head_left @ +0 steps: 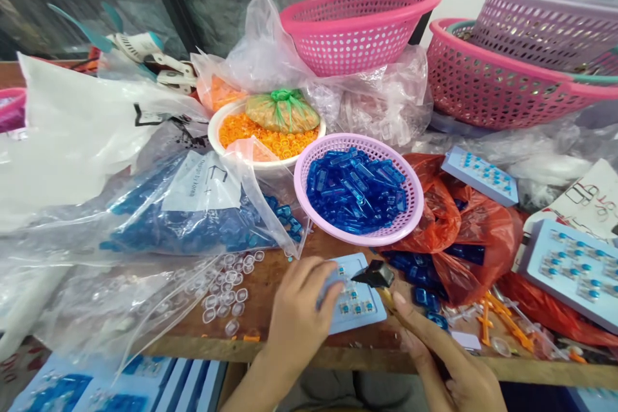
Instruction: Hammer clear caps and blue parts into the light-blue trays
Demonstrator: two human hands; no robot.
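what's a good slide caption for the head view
Left hand on a blue panel, right hand holding a black-headed tool, near a lilac basket of blue pieces.

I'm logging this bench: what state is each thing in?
Blue panel: flat, partly hidden
Black-headed tool: held, head over panel
Left hand: curled over panel
Right hand: gripping the tool
Lilac basket: full of blue pieces
White bowl: holding orange pieces
Green-tied bag: knotted shut
Red bag: crumpled

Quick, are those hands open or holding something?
Left hand: fingers bent at the light-blue board; whether gripping cannot be told.
Right hand: closed, holding a black-headed hammer.
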